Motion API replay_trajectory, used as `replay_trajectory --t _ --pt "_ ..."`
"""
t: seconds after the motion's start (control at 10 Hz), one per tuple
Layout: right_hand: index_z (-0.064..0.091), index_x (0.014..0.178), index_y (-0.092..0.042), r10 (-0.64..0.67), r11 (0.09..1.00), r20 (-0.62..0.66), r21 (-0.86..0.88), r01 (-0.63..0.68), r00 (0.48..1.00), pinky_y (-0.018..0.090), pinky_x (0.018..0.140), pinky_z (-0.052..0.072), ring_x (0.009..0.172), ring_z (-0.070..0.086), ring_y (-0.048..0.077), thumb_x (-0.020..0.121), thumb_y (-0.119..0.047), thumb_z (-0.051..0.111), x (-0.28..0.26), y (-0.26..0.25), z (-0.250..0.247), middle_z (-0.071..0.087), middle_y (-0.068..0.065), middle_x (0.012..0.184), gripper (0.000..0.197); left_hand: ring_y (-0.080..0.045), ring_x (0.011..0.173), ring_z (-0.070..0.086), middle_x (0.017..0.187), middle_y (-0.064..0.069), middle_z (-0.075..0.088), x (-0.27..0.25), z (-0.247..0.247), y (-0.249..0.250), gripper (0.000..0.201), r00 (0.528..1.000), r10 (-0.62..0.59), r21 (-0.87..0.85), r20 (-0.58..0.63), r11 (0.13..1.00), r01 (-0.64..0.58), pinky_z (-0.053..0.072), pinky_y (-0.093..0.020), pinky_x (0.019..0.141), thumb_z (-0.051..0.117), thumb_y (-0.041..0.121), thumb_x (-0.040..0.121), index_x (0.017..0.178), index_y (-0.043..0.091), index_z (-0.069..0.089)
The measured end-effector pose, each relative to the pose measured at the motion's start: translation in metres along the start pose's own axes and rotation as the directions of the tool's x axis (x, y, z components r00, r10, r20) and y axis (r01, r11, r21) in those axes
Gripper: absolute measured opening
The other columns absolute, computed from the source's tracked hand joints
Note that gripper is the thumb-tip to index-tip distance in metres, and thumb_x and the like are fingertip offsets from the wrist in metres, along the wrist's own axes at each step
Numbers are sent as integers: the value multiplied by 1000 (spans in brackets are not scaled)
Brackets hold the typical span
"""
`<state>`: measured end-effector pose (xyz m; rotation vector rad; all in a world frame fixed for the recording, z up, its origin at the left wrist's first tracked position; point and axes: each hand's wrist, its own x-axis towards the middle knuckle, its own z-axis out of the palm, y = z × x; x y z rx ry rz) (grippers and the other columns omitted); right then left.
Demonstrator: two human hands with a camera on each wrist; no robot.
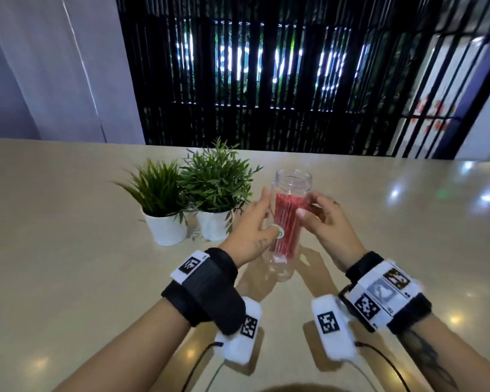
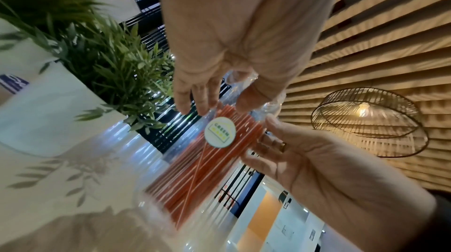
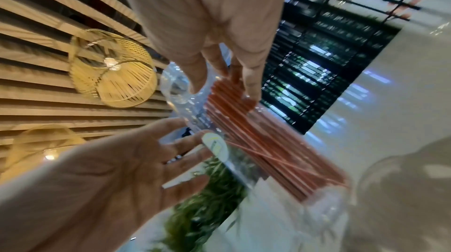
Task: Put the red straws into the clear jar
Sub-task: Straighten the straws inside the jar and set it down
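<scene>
A tall clear jar (image 1: 293,179) stands on the beige table (image 1: 68,250) with a bundle of red straws (image 1: 290,219) inside it, their tops below the open neck. A round white sticker (image 1: 279,232) is on the jar's front. My left hand (image 1: 255,222) lies against the jar's left side with its fingers straight and spread. My right hand (image 1: 323,219) holds the right side, thumb on the front and fingers curled behind. In the left wrist view the straws (image 2: 207,169) and sticker (image 2: 219,132) show through the wall. In the right wrist view my right hand (image 3: 222,86) straddles the jar (image 3: 178,90).
Two green plants in white pots (image 1: 164,190) (image 1: 215,182) stand close to the left of the jar, just behind my left hand. A dark slatted wall runs behind the table's far edge. Thin cables (image 1: 198,366) trail from my wrists near the front edge.
</scene>
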<state>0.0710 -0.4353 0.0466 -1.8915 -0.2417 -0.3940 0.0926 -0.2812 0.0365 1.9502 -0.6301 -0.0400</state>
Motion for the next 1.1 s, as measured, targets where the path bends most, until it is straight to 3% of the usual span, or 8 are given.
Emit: replay_trajectory --t 0.3,0.4,0.5,0.7,0.8,0.9,1.0,1.1 --pt "53 86 -11 79 979 -88 -180 -94 993 56 96 45 103 57 36 85 -8 52 51 45 -4 55 17 102 4 -33 130 37 142 -22 34 54 12 -21 74 996 -87 35 37 996 86 33 -42 107 39 -4 85 145 20 2" --pt "54 90 -12 113 971 -95 -201 -131 989 51 99 44 100 55 29 85 -6 52 52 52 0 52 12 99 8 -32 129 38 135 -17 38 58 15 -32 72 992 -119 30 44 993 118 32 -46 110 40 -2 88 145 24 5" --pt "57 101 -5 147 960 -82 -230 -162 986 46 100 43 100 53 26 84 -6 53 50 55 5 55 18 106 17 -29 133 36 146 -17 32 59 18 -47 76 989 -129 52 78 991 125 32 -42 110 38 -4 86 146 26 2" --pt "47 123 0 223 963 -126 -124 -238 967 36 104 41 117 52 29 84 -4 55 41 61 14 48 19 127 40 -11 128 29 153 -12 17 51 27 -49 85 986 -123 75 114 991 115 32 -23 100 40 -10 85 142 17 -16" --pt "46 123 1 228 965 -143 -96 -243 963 41 106 41 118 52 30 83 -4 57 44 64 16 48 20 128 42 -25 135 29 154 -14 13 54 33 -51 87 985 -147 108 89 985 137 27 -17 98 40 -10 85 141 17 -21" --pt "44 125 0 258 957 -134 -103 -273 957 40 107 40 119 51 29 82 -4 58 43 62 16 48 20 130 45 -23 139 22 155 -14 10 53 37 -48 88 984 -159 131 74 980 149 19 -8 91 40 -11 84 140 15 -23" --pt "32 136 -3 260 950 -81 -160 -270 962 44 110 36 130 43 31 82 -8 60 45 65 11 41 20 140 61 -31 133 33 151 -7 17 53 36 -48 79 984 -169 72 51 984 165 31 -15 93 36 -6 89 141 15 -19" --pt "14 144 -7 235 933 -93 -259 -251 968 44 116 24 140 26 28 87 -17 56 45 65 1 26 16 152 72 -36 132 36 154 -12 18 52 32 -47 77 974 -168 41 -152 984 176 34 -40 108 41 0 89 143 17 -11"
